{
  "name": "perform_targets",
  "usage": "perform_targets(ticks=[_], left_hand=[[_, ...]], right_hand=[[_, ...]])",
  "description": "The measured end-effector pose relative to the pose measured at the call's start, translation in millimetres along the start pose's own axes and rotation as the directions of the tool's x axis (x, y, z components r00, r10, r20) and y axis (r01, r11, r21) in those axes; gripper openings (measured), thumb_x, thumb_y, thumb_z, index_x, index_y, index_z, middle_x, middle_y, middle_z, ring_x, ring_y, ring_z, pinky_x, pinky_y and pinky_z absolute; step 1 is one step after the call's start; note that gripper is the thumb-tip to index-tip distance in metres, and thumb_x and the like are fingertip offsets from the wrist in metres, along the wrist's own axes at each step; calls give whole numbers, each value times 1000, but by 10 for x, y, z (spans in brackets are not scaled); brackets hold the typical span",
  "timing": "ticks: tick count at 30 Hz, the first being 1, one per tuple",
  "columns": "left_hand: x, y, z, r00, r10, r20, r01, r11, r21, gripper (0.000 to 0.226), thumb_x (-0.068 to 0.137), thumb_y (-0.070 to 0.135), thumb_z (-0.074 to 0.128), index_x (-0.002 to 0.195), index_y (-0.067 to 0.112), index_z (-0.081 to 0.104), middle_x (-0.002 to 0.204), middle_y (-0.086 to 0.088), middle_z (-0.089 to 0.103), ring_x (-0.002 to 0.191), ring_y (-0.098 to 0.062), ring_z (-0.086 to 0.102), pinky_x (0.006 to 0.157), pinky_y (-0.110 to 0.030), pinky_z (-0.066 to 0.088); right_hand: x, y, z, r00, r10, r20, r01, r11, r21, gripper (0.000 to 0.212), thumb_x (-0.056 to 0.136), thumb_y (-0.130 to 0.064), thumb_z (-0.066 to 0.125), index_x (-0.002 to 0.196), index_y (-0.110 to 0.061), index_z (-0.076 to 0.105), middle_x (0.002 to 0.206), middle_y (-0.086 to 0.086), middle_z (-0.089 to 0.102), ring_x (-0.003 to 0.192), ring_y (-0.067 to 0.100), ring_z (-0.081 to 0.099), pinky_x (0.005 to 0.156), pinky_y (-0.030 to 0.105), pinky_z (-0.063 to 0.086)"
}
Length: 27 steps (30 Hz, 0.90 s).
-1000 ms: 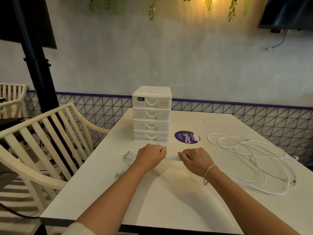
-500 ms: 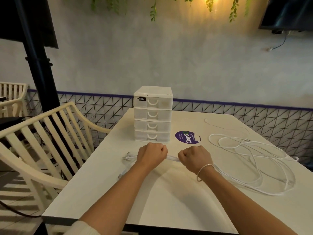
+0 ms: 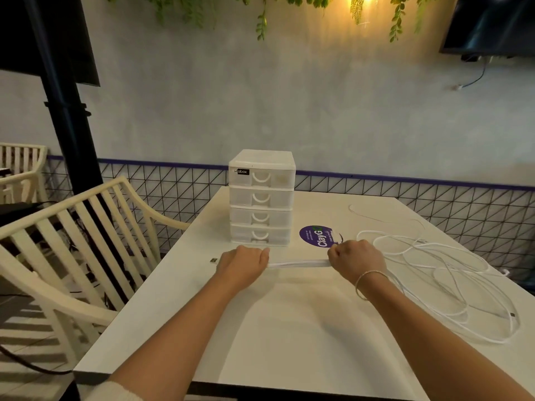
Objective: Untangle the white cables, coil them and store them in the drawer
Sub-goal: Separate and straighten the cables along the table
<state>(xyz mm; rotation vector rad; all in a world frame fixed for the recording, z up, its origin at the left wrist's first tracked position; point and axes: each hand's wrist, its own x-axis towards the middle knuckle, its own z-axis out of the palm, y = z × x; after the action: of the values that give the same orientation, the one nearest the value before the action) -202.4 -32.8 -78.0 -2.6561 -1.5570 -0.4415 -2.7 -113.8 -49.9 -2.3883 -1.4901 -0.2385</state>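
Observation:
A folded bundle of white cable point(image 3: 298, 264) is stretched taut between both fists just above the table. My left hand point(image 3: 241, 265) grips its left end, and a plug point(image 3: 213, 260) pokes out to the left of that fist. My right hand point(image 3: 357, 260) grips the right end, a bracelet on its wrist. More white cable point(image 3: 451, 273) lies in loose tangled loops on the right side of the table. The white drawer unit point(image 3: 262, 198), with all its drawers closed, stands just behind my hands.
The white table point(image 3: 289, 328) carries a round purple sticker point(image 3: 317, 236) beside the drawer unit. A cream slatted chair point(image 3: 72, 241) stands at the table's left edge, with a black post point(image 3: 66, 111) behind it. A wall with a wire grid runs along the far side.
My hands have moved apart, drawing the folded cable bundle out longer between them. The loops that showed left of my left hand are now gathered in, with only the plug showing.

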Motion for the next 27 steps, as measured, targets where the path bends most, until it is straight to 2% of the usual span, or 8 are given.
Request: perform_targets(ticks=[4,6,8,11,14,19,25,27], left_hand=[[69,-71,-50,999,33,-6,-31,986,164,50,103,32,15,112,14,60,107,-6,66,102,-27,60,73,-28,40],[59,-125,-76,999,33,10,-35,972,233,54,103,34,13,106,12,62,102,-7,68,98,-27,62,79,-30,46],[36,-165,-63,999,26,33,-34,965,261,60,103,38,12,98,10,66,100,-9,69,98,-27,61,93,-34,40],[11,-247,8,999,-2,44,-11,958,288,54,104,33,14,110,8,61,108,-9,66,105,-28,58,98,-35,31],[4,-362,155,997,-73,16,69,986,150,34,102,16,25,122,10,51,119,-7,55,105,-28,59,92,-39,38],[-21,-270,248,973,-232,14,231,960,-160,26,94,9,39,116,12,51,119,-5,56,110,-22,52,92,-32,33],[51,454,187,990,-89,113,134,858,-496,27,97,18,36,111,13,59,115,-7,62,106,-26,56,89,-33,43],[76,617,218,978,-74,194,162,856,-491,24,93,13,41,105,9,62,112,-10,64,103,-29,58,87,-35,46]], right_hand=[[1,-60,17,1000,-9,-1,9,1000,-11,36,93,-31,35,84,-13,65,88,10,65,72,24,48,61,27,37],[-15,-92,23,1000,-14,9,14,1000,-15,36,93,-31,36,84,-13,65,82,9,62,72,24,49,62,27,40],[-56,-137,50,1000,-21,21,22,1000,-19,35,93,-31,36,80,-14,64,75,5,55,71,23,50,63,27,42],[-116,-194,119,998,-23,57,24,1000,-10,37,94,-30,34,74,-15,60,72,4,52,70,23,50,62,26,39],[-151,-240,200,995,-51,80,53,998,-30,38,95,-30,31,73,-15,57,73,3,54,69,22,51,63,26,39],[-169,-294,249,994,-77,77,81,995,-50,38,96,-29,30,75,-14,59,77,6,56,70,22,49,64,26,38],[-194,-344,210,989,-133,60,137,988,-69,42,97,-30,30,69,-14,57,75,4,53,70,22,48,65,26,36],[-208,-353,185,985,-162,57,166,984,-64,42,97,-31,30,82,-14,66,78,6,56,71,22,47,66,26,37]])
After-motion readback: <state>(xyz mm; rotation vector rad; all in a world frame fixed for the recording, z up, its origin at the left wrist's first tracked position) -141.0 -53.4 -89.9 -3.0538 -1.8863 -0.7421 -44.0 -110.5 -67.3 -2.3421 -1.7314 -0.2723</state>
